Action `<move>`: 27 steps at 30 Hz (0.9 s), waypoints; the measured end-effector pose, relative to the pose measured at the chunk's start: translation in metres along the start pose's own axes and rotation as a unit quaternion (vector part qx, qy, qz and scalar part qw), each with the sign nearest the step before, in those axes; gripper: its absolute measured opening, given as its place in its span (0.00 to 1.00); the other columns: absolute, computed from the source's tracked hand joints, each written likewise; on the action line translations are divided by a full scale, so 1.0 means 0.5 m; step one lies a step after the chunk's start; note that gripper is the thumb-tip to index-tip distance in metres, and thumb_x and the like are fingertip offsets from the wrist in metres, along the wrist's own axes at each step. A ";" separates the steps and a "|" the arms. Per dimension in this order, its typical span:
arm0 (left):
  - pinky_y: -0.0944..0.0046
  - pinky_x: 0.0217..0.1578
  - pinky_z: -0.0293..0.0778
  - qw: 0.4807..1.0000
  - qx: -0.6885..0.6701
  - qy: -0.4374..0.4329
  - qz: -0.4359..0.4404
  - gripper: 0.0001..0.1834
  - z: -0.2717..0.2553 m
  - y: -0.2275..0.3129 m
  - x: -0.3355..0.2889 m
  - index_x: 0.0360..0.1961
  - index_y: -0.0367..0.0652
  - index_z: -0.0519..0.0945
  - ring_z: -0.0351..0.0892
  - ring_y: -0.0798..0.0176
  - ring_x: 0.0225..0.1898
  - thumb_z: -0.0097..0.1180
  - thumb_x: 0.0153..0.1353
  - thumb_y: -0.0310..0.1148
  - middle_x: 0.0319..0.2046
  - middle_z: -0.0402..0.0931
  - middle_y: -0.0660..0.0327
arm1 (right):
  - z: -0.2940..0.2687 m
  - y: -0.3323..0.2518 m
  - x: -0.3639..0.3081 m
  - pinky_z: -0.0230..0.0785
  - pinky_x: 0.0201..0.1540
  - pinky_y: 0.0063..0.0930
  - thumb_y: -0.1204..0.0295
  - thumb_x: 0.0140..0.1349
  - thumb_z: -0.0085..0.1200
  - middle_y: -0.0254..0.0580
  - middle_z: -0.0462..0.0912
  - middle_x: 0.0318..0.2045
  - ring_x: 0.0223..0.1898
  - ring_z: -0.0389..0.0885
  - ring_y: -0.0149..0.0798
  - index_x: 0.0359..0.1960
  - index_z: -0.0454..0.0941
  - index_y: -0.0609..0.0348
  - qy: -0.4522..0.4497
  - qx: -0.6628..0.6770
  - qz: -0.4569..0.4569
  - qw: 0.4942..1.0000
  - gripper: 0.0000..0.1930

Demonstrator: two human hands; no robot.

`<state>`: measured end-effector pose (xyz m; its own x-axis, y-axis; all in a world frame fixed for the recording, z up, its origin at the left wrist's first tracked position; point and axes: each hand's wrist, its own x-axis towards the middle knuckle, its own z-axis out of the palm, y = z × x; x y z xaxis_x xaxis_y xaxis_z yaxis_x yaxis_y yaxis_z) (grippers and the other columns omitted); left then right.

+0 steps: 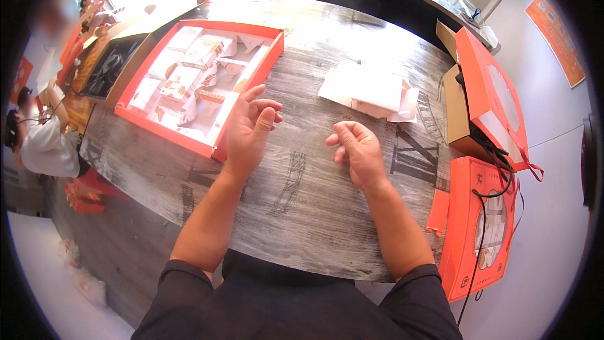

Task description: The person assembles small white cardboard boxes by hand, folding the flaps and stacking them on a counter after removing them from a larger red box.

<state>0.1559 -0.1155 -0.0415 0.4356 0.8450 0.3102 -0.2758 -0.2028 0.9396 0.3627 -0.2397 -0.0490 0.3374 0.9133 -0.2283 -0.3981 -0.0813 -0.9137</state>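
My left hand (253, 129) is raised just off the right edge of an orange-red gift box tray (251, 93), fingers loosely bent and apart, thumb up, with nothing in it. Inside the tray sit several white printed small boxes (181, 82) and folded white card dividers (228, 70). Over the middle of the table my right hand (360, 151) hovers, its fingers half curled and a little apart, and nothing shows in them. Beyond it lies a small stack of white folded card pieces (376, 93).
On the right an open orange box (484, 82) stands at the table edge, black cables hanging from it. Below it leans another orange gift box (462, 214), beside a flat orange piece (438, 211). A cardboard box (119, 66) is beyond the tray. People sit at far left.
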 end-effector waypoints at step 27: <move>0.49 0.58 0.73 0.700 0.689 0.101 -0.159 0.45 -0.350 0.097 0.143 0.61 0.37 0.76 0.79 0.41 0.57 0.71 0.46 0.56 0.52 0.79 0.39 | 0.034 0.024 -0.028 0.67 0.25 0.17 0.75 0.65 0.61 0.31 0.83 0.27 0.23 0.74 0.19 0.41 0.79 0.64 -0.074 -0.266 -0.142 0.951 0.07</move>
<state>0.0234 0.0216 0.0009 0.1189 0.9802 0.1581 0.9560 -0.1560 0.2485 0.3388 -0.2465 -0.0509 0.2274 0.9715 0.0668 0.1922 0.0225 -0.9811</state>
